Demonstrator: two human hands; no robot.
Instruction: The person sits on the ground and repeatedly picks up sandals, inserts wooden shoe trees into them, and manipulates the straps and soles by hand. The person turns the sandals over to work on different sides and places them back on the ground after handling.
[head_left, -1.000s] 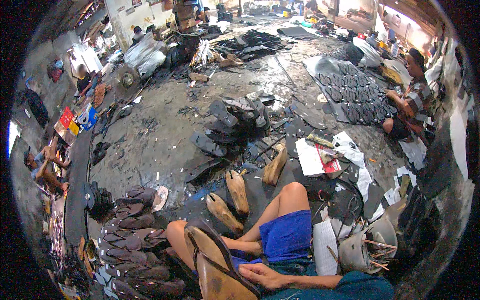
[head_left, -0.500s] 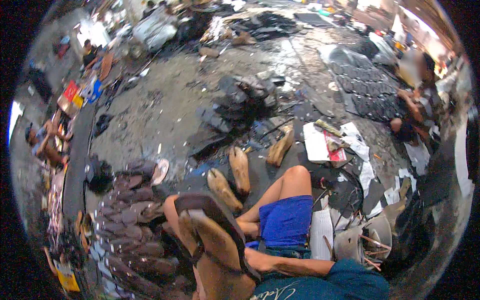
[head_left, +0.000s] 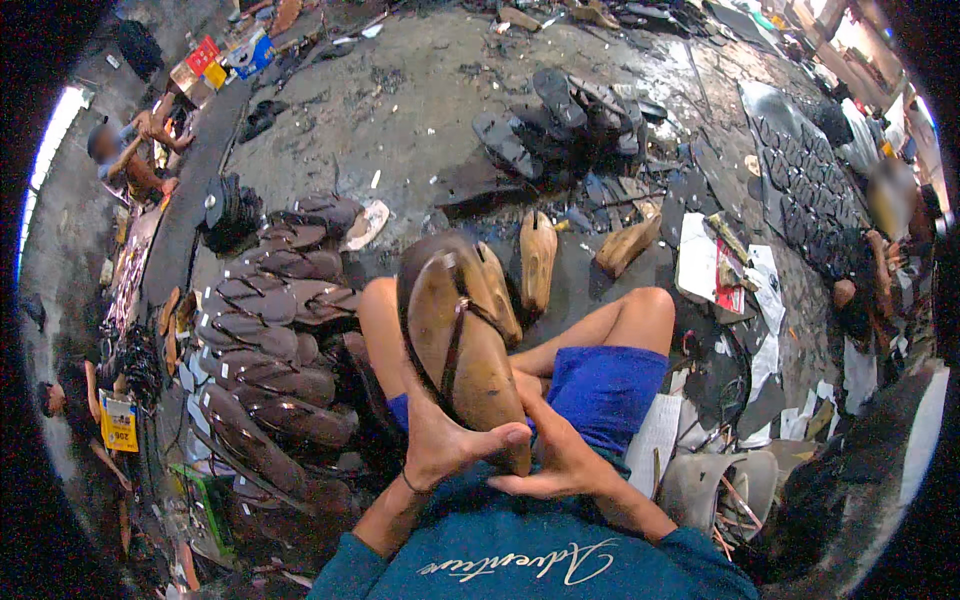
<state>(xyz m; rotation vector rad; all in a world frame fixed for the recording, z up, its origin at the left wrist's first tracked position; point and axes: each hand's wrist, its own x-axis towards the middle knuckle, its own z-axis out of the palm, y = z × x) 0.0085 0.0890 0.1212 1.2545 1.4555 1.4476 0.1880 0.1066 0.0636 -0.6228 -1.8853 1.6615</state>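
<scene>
Upright before my chest stands a wooden shoe last (head_left: 465, 365) with a dark brown flip-flop (head_left: 413, 350) fitted on it; its thong strap crosses the wood and its sole shows along the left edge. My left hand (head_left: 445, 445) is closed around the lower left side, thumb across the heel end. From the right, my right hand (head_left: 560, 455) grips the same end, its thumb pointing inward; some of its fingers are hidden behind the last. Just beyond, another wooden last (head_left: 537, 262) lies on the ground, and one more is partly covered by the held one.
A large pile of brown flip-flops (head_left: 270, 375) lies to my left. Farther ahead are a heap of dark sandals (head_left: 565, 115) and a separate wooden last (head_left: 630, 245). Papers (head_left: 700, 260) and a grey bucket (head_left: 705, 490) are at right. Other people sit at both sides.
The last with the flip-flop has risen and turned more upright, away from my chest. Both hands now show at its heel end, and the head view has shifted.
</scene>
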